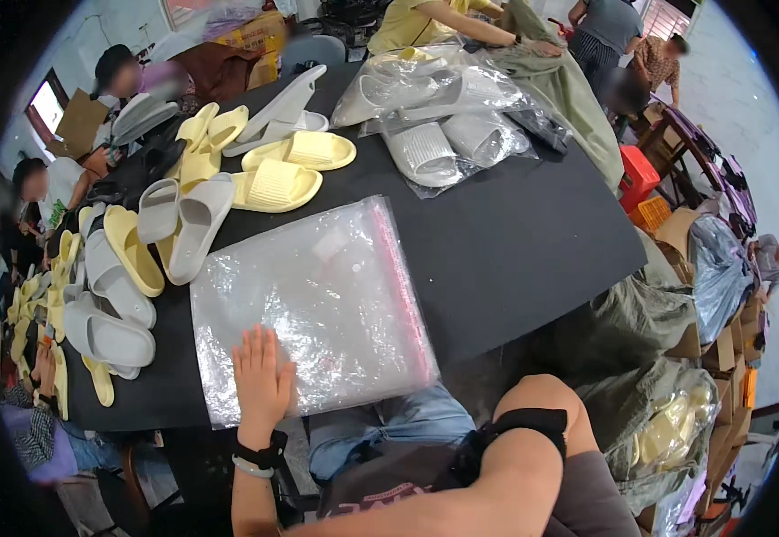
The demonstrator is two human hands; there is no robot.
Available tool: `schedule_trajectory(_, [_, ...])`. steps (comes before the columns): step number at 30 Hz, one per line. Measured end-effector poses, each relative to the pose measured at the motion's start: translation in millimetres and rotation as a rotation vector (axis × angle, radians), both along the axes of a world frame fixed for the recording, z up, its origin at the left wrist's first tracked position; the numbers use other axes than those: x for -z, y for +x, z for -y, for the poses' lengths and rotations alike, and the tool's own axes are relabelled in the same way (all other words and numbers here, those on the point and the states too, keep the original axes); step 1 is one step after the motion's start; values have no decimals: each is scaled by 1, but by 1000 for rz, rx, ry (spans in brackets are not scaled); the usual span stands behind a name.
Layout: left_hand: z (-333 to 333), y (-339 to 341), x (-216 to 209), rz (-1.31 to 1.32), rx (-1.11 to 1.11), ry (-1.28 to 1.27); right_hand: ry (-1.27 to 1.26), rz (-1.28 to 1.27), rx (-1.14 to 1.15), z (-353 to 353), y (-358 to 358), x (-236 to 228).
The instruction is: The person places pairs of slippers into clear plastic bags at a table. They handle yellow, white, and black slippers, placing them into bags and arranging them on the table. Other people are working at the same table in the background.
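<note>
Bag under fingers: we see the clear crinkled plastic bag with a pink seal strip (318,304) lying flat on the black table top (515,242), and our left hand (261,380) rests on its near left corner, fingertips well inside the bag's edge.
Left fingers: stretched out flat and close together, palm down on the plastic, pressing rather than gripping; nothing is closed in them.
Left arm: it comes up from the lower edge, wrist straight, with a black strap and a pale bangle just behind the hand.
Right arm: we catch only the bent elbow with a black band (532,421) at the lower right; the right hand is out of view, so we cannot tell what its fingers do.
Bag's lie: its long axis runs away from us, tilted slightly left, the pink strip along the right side.
Beyond the bag: loose yellow foam slides (277,183) and grey foam slides (179,219) lie heaped just beside its far left corner.
Far end: bagged pale slides (447,143) sit well apart, where another person's arm (479,31) reaches over olive cloth.
</note>
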State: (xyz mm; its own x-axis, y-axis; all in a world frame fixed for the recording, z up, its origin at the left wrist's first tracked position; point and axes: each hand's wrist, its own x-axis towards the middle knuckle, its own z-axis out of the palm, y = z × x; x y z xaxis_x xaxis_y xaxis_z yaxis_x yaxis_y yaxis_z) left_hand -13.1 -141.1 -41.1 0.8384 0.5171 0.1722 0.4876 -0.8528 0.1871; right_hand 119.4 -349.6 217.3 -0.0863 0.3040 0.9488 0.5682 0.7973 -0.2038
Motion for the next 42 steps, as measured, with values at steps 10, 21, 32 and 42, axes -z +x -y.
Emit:
schedule_trajectory(10, [4, 3, -2, 15, -13, -2, 123, -25, 221, 27, 19, 3])
schedule_trajectory(21, [7, 8, -8, 18, -24, -28, -766, -146, 537, 12, 242, 41])
schedule_trajectory(32, [-2, 1, 15, 4, -47, -35, -990, 762, 1704, -28, 446, 197])
schedule_trajectory(42, [5, -4, 6, 106, 48, 142, -593, 724, 1370, -30, 455, 195])
